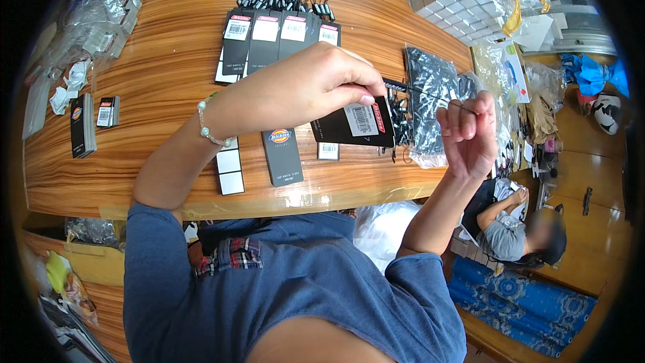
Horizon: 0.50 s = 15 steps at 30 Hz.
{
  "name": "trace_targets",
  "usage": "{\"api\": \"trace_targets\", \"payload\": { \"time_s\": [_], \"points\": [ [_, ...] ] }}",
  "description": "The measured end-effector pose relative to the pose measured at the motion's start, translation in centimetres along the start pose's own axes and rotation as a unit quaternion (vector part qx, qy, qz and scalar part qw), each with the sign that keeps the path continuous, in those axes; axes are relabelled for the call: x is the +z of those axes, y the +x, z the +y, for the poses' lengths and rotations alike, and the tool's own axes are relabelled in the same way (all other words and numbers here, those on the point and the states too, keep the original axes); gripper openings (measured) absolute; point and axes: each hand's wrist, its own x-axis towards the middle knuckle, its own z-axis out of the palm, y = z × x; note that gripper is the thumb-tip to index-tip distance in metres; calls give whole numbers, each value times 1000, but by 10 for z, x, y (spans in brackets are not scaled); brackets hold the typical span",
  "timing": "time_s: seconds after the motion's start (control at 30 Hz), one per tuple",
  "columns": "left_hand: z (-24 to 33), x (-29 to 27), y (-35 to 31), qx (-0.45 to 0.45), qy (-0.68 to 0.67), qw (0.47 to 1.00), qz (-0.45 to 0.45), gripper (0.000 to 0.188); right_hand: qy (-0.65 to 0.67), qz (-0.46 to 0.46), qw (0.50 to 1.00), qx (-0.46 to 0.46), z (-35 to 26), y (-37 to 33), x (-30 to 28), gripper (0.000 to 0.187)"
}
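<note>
My left hand reaches across the table and pinches a black hang tag with a white barcode label, tilted above the surface. A thin black string runs from the tag's top end to my right hand, whose fingers are curled closed on it. Below the held tag lie a stack of dark tags and a strip of white labels. Beyond my left wrist, several rows of strung tags lie with their strings fanned away. Loose black strings sit between my hands.
A clear bag of black strings lies right of the tags. Farther right stands a plastic-wrapped pack of white boxes. Tag stacks and plastic-wrapped packs occupy the left. Another person sits at lower right.
</note>
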Motion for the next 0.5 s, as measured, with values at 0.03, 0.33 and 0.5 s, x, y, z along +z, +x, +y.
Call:
{"api": "trace_targets", "payload": {
  "time_s": [0.03,0.33,0.5],
  "points": [
    [0,-1,0,-5,-12,1000,-5,16,50,-5,999,-5,0,0,-3,12],
    [6,-3,0,-25,-97,995,-28,16,242,-60,962,-111,20,33,11,41],
    [14,-8,-2,-33,-130,991,-21,15,285,-79,944,-148,25,54,17,37]
  ]
}}
